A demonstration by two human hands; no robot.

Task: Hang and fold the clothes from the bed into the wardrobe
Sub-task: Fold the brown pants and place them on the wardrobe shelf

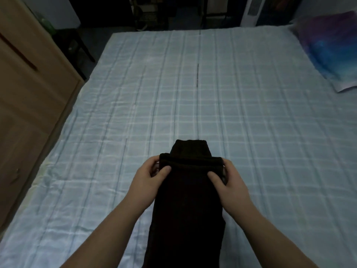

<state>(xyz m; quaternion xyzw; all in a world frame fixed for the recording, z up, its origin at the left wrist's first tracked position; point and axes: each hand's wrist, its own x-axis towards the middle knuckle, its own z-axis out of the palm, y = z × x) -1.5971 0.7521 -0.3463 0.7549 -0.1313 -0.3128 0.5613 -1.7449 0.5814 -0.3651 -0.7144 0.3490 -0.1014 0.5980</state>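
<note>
The wardrobe (32, 89) stands left of the bed (193, 93), its door closed; the left hand (149, 179) pinches the left end of a fold in the dark garment (188, 200), thumb on top; the right hand (229, 182) pinches the right end likewise; the garment lies lengthwise at the bed's near edge; it looks soft, limp and light, likely to sag unless held at both corners; a pillow (328, 49) lies at the bed's far right; the checked sheet looks smooth.
</note>
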